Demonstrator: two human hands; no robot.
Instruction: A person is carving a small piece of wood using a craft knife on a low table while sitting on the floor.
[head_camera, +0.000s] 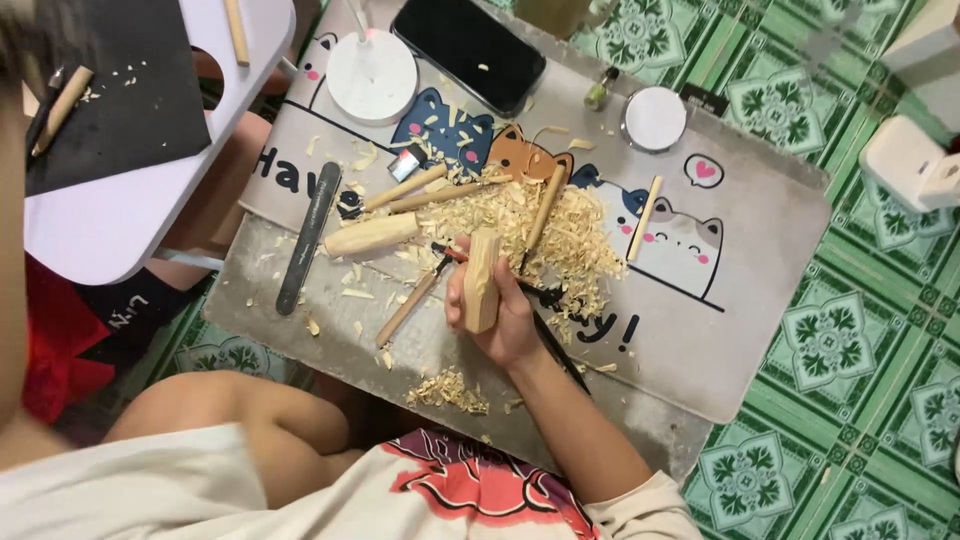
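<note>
My right hand (505, 315) is shut on a pale, upright wooden block (481, 280), held above a grey cartoon-cat mat (720, 320). The arm enters from the bottom right. Just beyond the block lies a pile of wood shavings (560, 235). A wooden-handled carving tool (410, 302) lies left of the hand, and a dark thin tool (555, 340) runs under the wrist. A blurred forearm runs along the left edge; my left hand itself cannot be made out.
A rounded wood blank (372, 235), a black file (308, 238), more handled tools (440, 195) and a thin stick (645, 218) lie on the mat. Behind are a phone (470, 50), white lamp base (372, 75) and round tin (655, 118). A white side table (120, 220) stands left.
</note>
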